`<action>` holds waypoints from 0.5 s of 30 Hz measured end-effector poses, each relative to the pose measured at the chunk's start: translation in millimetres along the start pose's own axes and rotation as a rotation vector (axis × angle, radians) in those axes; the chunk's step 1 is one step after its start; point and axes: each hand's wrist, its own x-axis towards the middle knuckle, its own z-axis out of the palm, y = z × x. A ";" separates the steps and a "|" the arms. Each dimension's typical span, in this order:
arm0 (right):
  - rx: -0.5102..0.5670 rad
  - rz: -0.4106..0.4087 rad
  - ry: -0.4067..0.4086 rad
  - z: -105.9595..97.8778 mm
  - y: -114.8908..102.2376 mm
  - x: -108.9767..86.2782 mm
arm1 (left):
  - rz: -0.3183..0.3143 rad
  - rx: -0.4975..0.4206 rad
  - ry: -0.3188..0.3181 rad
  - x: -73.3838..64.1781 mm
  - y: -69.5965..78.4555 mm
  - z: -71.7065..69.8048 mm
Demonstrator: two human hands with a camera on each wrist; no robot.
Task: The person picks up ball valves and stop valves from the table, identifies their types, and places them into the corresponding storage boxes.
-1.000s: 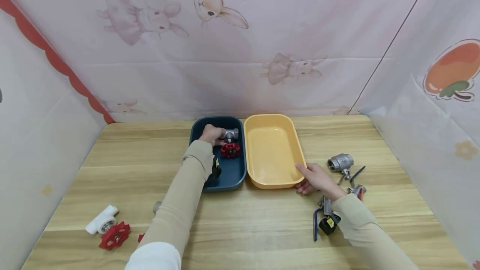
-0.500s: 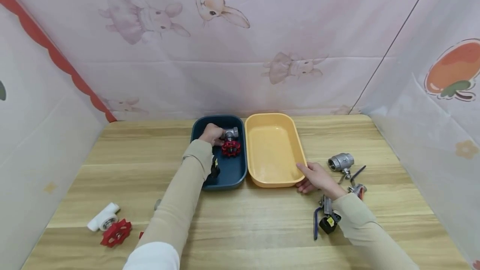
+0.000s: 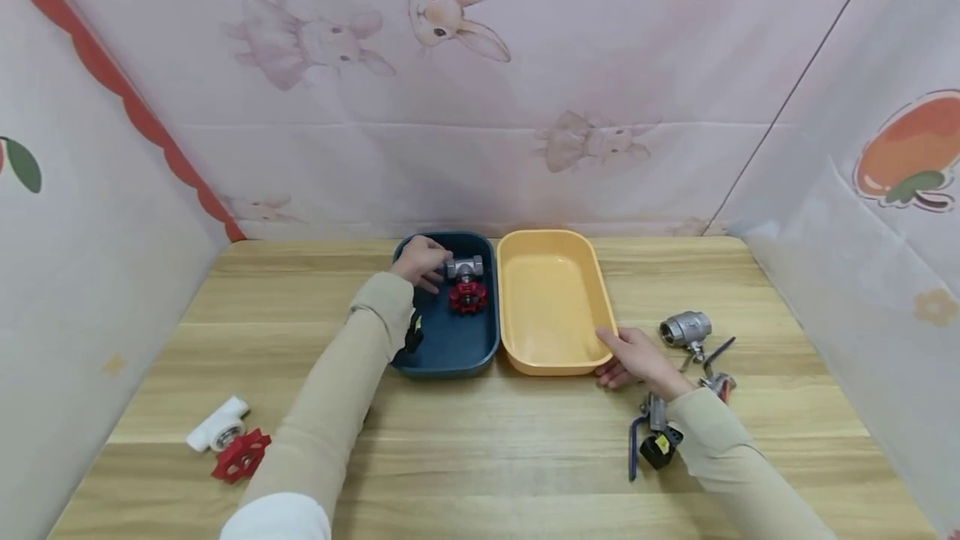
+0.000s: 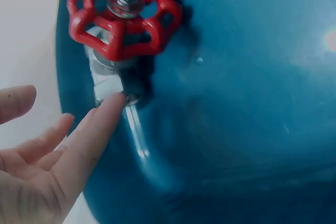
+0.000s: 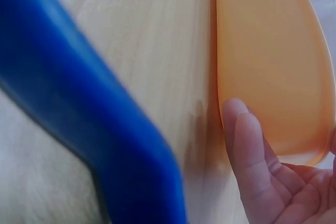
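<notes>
In the blue tray (image 3: 442, 352), a metal gate valve (image 3: 467, 273) lies near the right wall, its red handwheel (image 3: 467, 298) toward the front. My left hand (image 3: 420, 259) is at the valve's left end; in the left wrist view its fingers are extended, one fingertip right at the metal body (image 4: 107, 85). My right hand (image 3: 637, 357) pinches the front right corner of the yellow tray (image 3: 551, 302), thumb over the rim and fingers along the outer wall. In the right wrist view those fingers (image 5: 249, 145) lie against the tray's side. The yellow tray has nothing in it.
A white valve with a red handwheel (image 3: 242, 457) lies at the front left. By my right forearm are a silver ball valve (image 3: 686, 328) and others with blue lever handles (image 3: 633, 448). One blue handle (image 5: 110, 93) looms close in the right wrist view. A printed cloth (image 3: 360, 165) stands behind.
My left hand has let go of the gate valve and drawn slightly left, fingers loosened; the valve stays in the blue tray. The right hand keeps its hold. The head view has shifted a little.
</notes>
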 end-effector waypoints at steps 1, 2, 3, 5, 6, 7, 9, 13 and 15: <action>0.000 0.001 0.003 0.3 0.0 0.4 | 0.006 -0.009 -0.015 -1.0 0.4 -1.8; -0.001 0.002 0.005 0.4 0.0 0.9 | 0.011 -0.015 -0.026 -2.5 0.9 -3.7; -0.001 0.004 0.006 0.7 0.0 1.2 | 0.018 -0.022 -0.036 -4.2 1.7 -5.5; 0.001 0.007 0.009 1.1 -0.3 1.8 | 0.031 -0.037 -0.051 -8.1 4.2 -9.1; 0.000 0.009 0.010 1.3 -0.4 1.9 | 0.041 -0.043 -0.059 -10.5 5.7 -10.9; -0.001 0.013 0.012 1.4 -0.6 2.0 | 0.054 -0.046 -0.065 -13.3 7.6 -12.7; 0.002 0.016 0.016 1.9 -1.3 2.0 | 0.077 -0.060 -0.072 -19.2 11.8 -16.0; -0.002 0.009 0.013 2.8 -3.3 1.4 | 0.102 -0.092 -0.076 -27.3 17.7 -22.2; -0.003 0.004 0.009 3.6 -3.9 1.3 | 0.116 -0.096 -0.083 -30.0 18.8 -25.2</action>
